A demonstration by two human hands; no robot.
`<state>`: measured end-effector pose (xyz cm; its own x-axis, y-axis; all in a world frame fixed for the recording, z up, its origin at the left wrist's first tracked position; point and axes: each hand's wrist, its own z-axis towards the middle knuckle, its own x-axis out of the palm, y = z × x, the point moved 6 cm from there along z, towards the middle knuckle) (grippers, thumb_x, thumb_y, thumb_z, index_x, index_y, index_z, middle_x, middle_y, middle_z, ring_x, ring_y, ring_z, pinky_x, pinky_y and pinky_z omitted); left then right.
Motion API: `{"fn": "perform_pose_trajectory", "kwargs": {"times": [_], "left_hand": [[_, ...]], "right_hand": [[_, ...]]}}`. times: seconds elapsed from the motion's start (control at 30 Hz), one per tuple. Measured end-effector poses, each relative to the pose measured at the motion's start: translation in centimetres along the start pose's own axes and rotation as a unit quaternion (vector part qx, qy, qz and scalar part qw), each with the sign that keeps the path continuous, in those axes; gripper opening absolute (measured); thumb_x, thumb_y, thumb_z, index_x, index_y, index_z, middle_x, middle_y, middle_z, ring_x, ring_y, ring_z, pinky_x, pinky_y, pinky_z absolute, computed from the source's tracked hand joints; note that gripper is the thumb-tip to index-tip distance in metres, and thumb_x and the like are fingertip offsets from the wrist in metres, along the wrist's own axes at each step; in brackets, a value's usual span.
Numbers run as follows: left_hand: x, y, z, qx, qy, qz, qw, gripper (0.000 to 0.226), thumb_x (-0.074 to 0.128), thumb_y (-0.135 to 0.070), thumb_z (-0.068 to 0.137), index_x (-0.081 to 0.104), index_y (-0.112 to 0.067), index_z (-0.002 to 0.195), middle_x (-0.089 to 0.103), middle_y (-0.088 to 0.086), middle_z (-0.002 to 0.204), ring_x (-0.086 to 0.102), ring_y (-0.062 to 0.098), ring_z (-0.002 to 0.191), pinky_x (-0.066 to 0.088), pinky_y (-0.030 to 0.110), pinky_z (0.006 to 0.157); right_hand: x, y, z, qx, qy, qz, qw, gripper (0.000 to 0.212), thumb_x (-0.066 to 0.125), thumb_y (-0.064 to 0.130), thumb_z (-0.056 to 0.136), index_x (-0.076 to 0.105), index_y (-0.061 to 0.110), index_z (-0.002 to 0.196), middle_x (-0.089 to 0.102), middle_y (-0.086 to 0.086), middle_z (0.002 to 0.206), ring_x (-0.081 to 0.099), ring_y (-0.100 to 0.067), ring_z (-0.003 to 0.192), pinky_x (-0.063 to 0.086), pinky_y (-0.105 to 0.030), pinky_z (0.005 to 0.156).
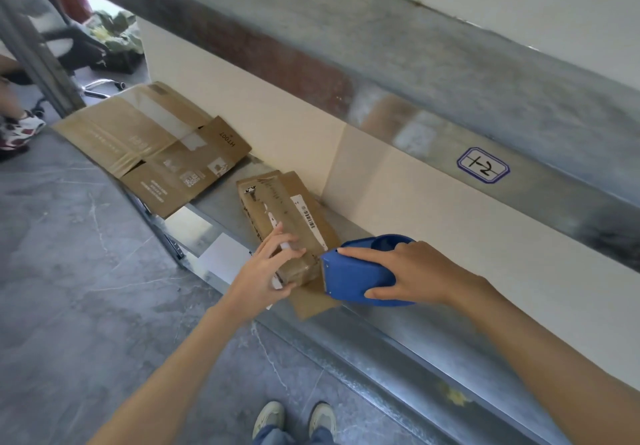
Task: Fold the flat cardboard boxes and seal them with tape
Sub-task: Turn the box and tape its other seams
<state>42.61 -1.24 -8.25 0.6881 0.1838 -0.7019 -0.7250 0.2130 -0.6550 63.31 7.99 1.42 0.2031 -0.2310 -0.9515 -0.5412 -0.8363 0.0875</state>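
You're in a storeroom or packing area: galvanised metal shelf racking (433, 73), a hand-numbered bay label (483, 165) at right, flattened cartons (152, 143) at left.

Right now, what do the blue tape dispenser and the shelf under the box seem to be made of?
Tape dispenser: likely plastic, judging by its smooth, evenly blue, softly glossy shell. Shelf: apparently galvanized sheet metal; grey, mottled, with blurred reflections.

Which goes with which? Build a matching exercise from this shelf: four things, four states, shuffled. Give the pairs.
Things:
1 tape dispenser
2 small box
3 flat cardboard
4 sticker

States:
A lies unfolded at the far end of the shelf
B blue, gripped by the right hand
C handwritten, on the upper rail
D held by the left hand

Pairs: 1-B; 2-D; 3-A; 4-C.
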Motion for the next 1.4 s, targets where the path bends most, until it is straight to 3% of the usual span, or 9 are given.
{"fn": "perform_pose_trajectory", "kwargs": {"times": [0.17,0.27,0.37,0.47,0.7,0.9,1.1,1.27,1.4], "left_hand": [[-2.1,1.6,-1.3,-0.019,0.017,-0.006,1.0,0.052,0.081,-0.009,0.078,0.061,-0.02,0.125,0.042,-0.013,0.149,0.011,0.01,0.152,0.036,0.029,0.109],[-2.2,1.6,-1.3,-0.02,0.018,-0.002,1.0,0.052,0.082,-0.01,0.078,0.062,-0.019,0.126,0.043,-0.012,0.149,0.011,0.009,0.152,0.023,0.02,0.115],[-2.1,1.8,-1.2,-0.022,0.017,-0.008,1.0,0.051,0.082,-0.009,0.078,0.062,-0.018,0.124,0.044,-0.012,0.148,0.011,0.008,0.151,0.017,0.013,0.115],[-2.0,2.1,-1.2,-0.023,0.017,-0.02,0.999,0.051,0.082,-0.009,0.077,0.063,-0.019,0.123,0.046,-0.011,0.146,0.013,0.009,0.151,0.021,0.019,0.116],[-1.6,2.8,-1.3,-0.019,0.02,-0.032,0.999,0.054,0.083,-0.009,0.076,0.062,-0.022,0.124,0.046,-0.013,0.145,0.015,0.011,0.151,0.026,0.029,0.117],[-1.6,2.8,-1.3,-0.016,0.016,-0.029,0.999,0.055,0.083,-0.01,0.076,0.062,-0.024,0.125,0.046,-0.016,0.145,0.016,0.009,0.151,0.024,0.025,0.117],[-1.7,2.8,-1.3,-0.018,0.021,-0.023,0.999,0.054,0.083,-0.01,0.077,0.062,-0.023,0.125,0.046,-0.015,0.145,0.015,0.008,0.151,0.024,0.025,0.117],[-1.7,2.6,-1.4,-0.016,0.023,-0.028,0.999,0.052,0.081,-0.009,0.078,0.062,-0.022,0.125,0.045,-0.015,0.145,0.013,0.007,0.151,0.021,0.018,0.116],[-1.9,2.4,-1.3,-0.018,0.022,-0.034,0.999,0.051,0.08,-0.008,0.079,0.062,-0.02,0.125,0.046,-0.013,0.145,0.012,0.006,0.151,0.019,0.014,0.115]], "right_hand": [[0.5,2.2,1.5,-0.036,-0.008,0.022,0.999,0.072,0.051,0.059,0.091,0.007,0.063,0.147,0.04,0.018,0.073,0.033,0.001,0.061,0.023,-0.016,0.057],[0.6,2.0,2.1,-0.04,0.001,0.031,0.999,0.071,0.051,0.06,0.091,0.007,0.064,0.147,0.048,0.016,0.08,0.037,0.0,0.065,0.029,-0.022,0.061],[0.2,1.4,2.3,-0.04,0.016,0.055,0.998,0.07,0.055,0.061,0.089,0.011,0.068,0.144,0.044,0.017,0.067,0.046,0.0,0.063,0.026,-0.017,0.057],[0.2,0.9,2.4,-0.032,0.034,0.077,0.996,0.07,0.057,0.062,0.087,0.012,0.072,0.14,0.045,0.012,0.06,0.049,0.01,0.068,0.029,-0.017,0.055],[-0.1,-3.6,1.0,0.021,0.033,0.071,0.997,0.072,0.055,0.064,0.087,0.004,0.078,0.135,0.053,0.011,0.064,0.05,-0.006,0.057,0.04,-0.018,0.058],[0.0,-4.8,-0.2,0.037,0.033,0.082,0.995,0.074,0.056,0.065,0.087,-0.006,0.086,0.122,0.054,0.013,0.067,0.052,-0.006,0.058,0.041,-0.017,0.057],[-0.2,-5.0,0.1,0.039,0.031,0.084,0.995,0.075,0.057,0.066,0.085,-0.003,0.086,0.124,0.051,0.024,0.074,0.052,-0.003,0.065,0.036,-0.017,0.056],[0.0,-5.5,0.0,0.054,0.033,0.105,0.993,0.074,0.06,0.065,0.082,0.003,0.087,0.123,0.061,0.014,0.081,0.056,-0.006,0.067,0.04,-0.019,0.057],[-0.3,-5.5,-0.2,0.066,0.038,0.106,0.991,0.074,0.061,0.064,0.082,0.004,0.087,0.123,0.056,0.025,0.083,0.055,-0.003,0.069,0.038,-0.017,0.057]]}}
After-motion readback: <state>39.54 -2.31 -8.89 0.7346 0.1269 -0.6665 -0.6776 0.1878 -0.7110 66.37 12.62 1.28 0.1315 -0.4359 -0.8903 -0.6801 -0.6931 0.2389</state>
